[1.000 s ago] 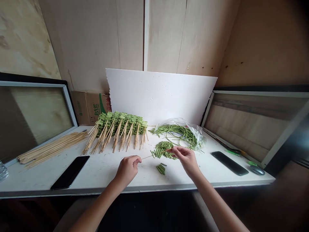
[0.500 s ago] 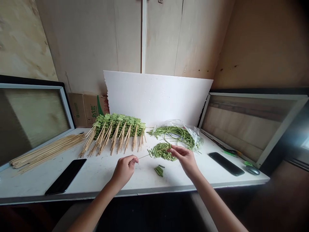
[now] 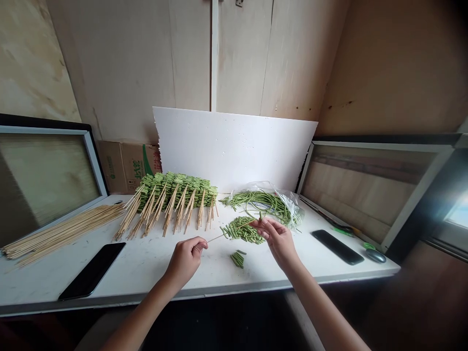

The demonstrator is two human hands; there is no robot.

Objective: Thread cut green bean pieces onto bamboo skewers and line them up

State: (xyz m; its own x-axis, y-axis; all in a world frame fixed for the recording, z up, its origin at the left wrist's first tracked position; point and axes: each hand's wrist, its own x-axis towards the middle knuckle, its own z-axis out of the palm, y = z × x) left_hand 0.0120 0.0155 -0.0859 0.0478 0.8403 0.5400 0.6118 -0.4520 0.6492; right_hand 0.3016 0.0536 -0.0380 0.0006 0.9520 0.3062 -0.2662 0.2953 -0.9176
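Observation:
My left hand is closed round the near end of a bamboo skewer, which points right and slightly away from me. Several cut green bean pieces appear threaded along it, over the pile of loose bean pieces. My right hand pinches a short green bean piece at the skewer's far tip; the fingers partly hide where the two meet. On the table below lies a small cluster of bean pieces.
Finished bean skewers are stacked at back left, sticks toward me. Bare skewers and a black phone lie left. Long beans in a plastic bag sit behind the pile. A second phone and a mouse are right.
The view has shifted slightly, moving everything a little left. My right hand has turned, and the bean piece now stands up at its fingertips. The left hand keeps its hold on the skewer.

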